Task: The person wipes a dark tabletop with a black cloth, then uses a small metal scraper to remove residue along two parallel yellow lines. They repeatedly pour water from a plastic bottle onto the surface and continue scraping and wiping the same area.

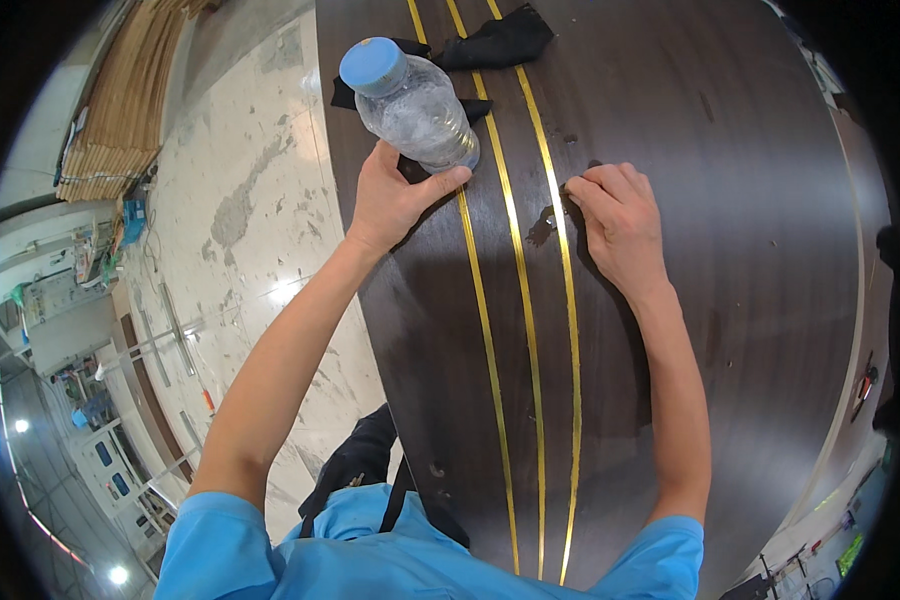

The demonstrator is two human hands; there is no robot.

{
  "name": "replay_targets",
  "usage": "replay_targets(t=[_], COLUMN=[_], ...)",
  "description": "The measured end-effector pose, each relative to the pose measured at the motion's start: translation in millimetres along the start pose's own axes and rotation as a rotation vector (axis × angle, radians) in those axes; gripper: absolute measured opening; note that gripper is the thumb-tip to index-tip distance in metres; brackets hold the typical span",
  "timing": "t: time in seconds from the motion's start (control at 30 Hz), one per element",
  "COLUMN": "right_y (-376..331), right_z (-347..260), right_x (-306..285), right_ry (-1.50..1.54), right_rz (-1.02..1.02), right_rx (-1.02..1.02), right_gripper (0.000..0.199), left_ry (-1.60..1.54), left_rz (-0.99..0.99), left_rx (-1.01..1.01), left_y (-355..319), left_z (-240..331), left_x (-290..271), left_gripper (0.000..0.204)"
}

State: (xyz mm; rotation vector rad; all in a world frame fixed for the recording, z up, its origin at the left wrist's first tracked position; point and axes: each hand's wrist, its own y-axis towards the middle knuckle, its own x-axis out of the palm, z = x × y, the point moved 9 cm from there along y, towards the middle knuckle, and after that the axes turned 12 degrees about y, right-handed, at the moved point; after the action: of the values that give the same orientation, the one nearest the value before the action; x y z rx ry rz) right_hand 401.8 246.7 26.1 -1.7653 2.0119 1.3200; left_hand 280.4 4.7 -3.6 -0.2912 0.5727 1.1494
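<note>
On one panel (750, 270), three gold strips (531, 345)

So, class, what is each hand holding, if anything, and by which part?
The left hand holds the clear bottle near its base; whether the right hand holds anything cannot be told.

Bright lt. blue shirt (410, 565) across btm ctr. of frame, plain cloth w/ soft creases. Short slvs.: L sleeve (215, 545) at btm left, R sleeve (655, 560) at btm right, both same blue as the body, each w/ a loose, rounded opening on the upper arm. Forearms bare, slim, tapering to the wrists. L hand (385, 200), upper ctr.-left, & R hand (620, 220), upper ctr.-right, also bare. Narrow blk. strap (398, 495) over the shirt front, btm ctr. Dark, near-blk. trousers (365, 450) just above it, w/ folds; exact cut unclear.
</note>
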Motion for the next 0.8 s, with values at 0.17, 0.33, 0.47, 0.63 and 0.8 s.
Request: replay_targets(t=[0.17, 0.33, 0.47, 0.63, 0.8], right_y=[2, 0, -3, -6, -10], right_z=[-3, -6, -7, -9, -12], right_x=[0, -1, 0, 0, -2], right_ry=[-0.004, 0.006, 0.004, 0.003, 0.007], right_rz=[-0.021, -0.021, -0.036, -0.045, -0.055], right_rx=[-0.032, -0.064, -0.066, -0.084, -0.091], right_gripper=[0.018, 0.024, 0.025, 0.026, 0.028], left_ry=[-0.053, 0.002, -0.002, 0.049, -0.001], left_rz=[0.000, -0.001, -0.019, -0.001, -0.012], left_rx=[0.001, 0.011, 0.015, 0.029, 0.011], left_y=[1, 2, 3, 2, 1], left_z=[1, -2, -5, -1, 0], left_x=[1, 1, 2, 0, 1], left_gripper=[0.066, 0.067, 0.068, 0.068, 0.070])
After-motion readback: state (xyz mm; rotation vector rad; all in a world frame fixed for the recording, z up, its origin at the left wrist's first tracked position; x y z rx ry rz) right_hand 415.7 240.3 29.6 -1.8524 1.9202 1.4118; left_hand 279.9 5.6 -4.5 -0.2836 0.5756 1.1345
